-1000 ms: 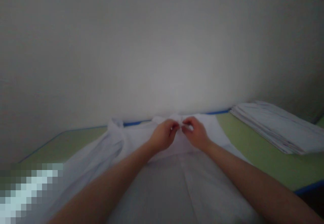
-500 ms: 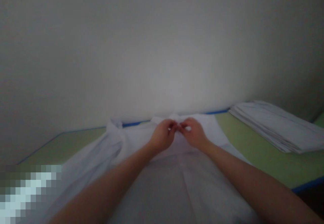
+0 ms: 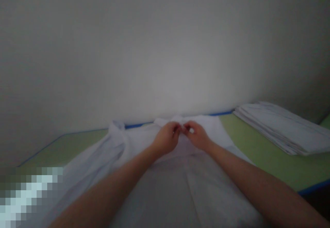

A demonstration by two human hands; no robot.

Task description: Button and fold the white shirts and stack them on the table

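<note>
A white garment (image 3: 165,186) lies spread on a green table (image 3: 260,149), its far end near the wall. My left hand (image 3: 166,138) and my right hand (image 3: 198,136) meet at that far end, fingertips almost touching. Both hands are closed in a pinch on the white fabric at the garment's top middle. A sleeve or fold of the same garment (image 3: 116,142) bunches up to the left of my left hand. The picture is dim and soft, so what lies between my fingertips is too small to make out.
A stack of folded white cloths (image 3: 278,126) sits at the back right of the table. A blue edge strip (image 3: 221,113) runs along the table by the plain wall. A blurred-out patch covers the lower left corner.
My right hand has shifted slightly left toward the left hand. Both stay pinched on the fabric at the same spot.
</note>
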